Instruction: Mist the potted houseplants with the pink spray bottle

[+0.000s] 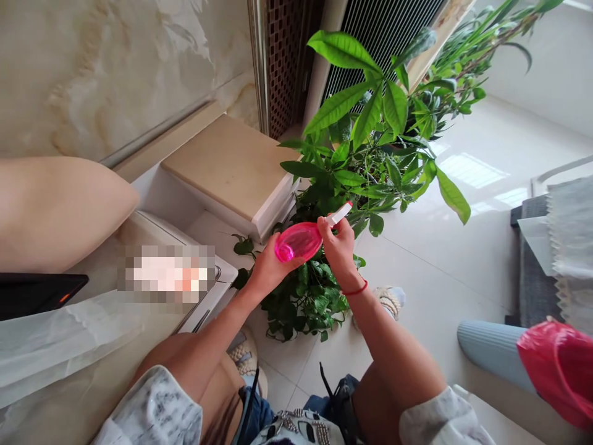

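A clear pink spray bottle point(303, 240) lies tilted between my two hands, in front of the green plants. Around its base end my left hand point(271, 266) is closed. My right hand point(339, 247), with a red string at the wrist, grips the neck by the white spray head point(340, 213), whose nozzle tip is red and points up and to the right. Some fingers of both hands are hidden behind the bottle. Broad-leaved foliage point(365, 117) rises just beyond the spray head, and a lower leafy plant point(306, 303) sits below the bottle.
A tan-topped cabinet point(227, 161) stands to the left, beside a marbled surface with a black device point(41, 295) and a blurred patch. On the right, a light blue bin point(491, 346) holds a red bag point(560, 371). My feet are on the tiled floor point(426, 266).
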`<action>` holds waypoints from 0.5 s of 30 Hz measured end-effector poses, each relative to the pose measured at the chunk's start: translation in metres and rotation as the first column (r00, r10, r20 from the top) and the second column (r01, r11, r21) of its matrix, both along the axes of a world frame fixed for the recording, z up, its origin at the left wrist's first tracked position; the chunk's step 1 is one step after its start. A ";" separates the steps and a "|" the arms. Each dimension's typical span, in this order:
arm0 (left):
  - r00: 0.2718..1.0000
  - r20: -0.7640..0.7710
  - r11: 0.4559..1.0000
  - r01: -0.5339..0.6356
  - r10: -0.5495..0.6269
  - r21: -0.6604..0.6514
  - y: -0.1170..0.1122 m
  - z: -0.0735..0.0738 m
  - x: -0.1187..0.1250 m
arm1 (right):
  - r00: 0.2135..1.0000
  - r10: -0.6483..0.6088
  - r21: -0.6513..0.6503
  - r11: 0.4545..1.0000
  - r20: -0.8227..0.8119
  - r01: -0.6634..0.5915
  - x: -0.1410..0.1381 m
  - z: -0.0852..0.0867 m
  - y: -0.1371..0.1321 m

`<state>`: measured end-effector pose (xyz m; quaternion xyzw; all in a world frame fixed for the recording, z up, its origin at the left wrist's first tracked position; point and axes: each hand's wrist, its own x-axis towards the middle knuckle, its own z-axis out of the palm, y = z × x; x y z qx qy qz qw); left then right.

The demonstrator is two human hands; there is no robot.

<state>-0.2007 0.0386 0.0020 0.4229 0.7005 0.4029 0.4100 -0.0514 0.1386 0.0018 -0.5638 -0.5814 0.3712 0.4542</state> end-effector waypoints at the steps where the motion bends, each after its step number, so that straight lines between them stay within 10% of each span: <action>1: 1.000 -0.006 1.000 0.008 -0.008 -0.001 0.000 0.003 0.001 | 1.000 0.004 -0.009 1.000 -0.017 -0.004 0.002 0.001 0.001; 15: 0.995 -0.043 0.996 0.092 -0.093 -0.022 -0.008 0.006 0.006 | 0.994 0.019 -0.050 0.998 -0.105 -0.025 0.012 0.010 -0.004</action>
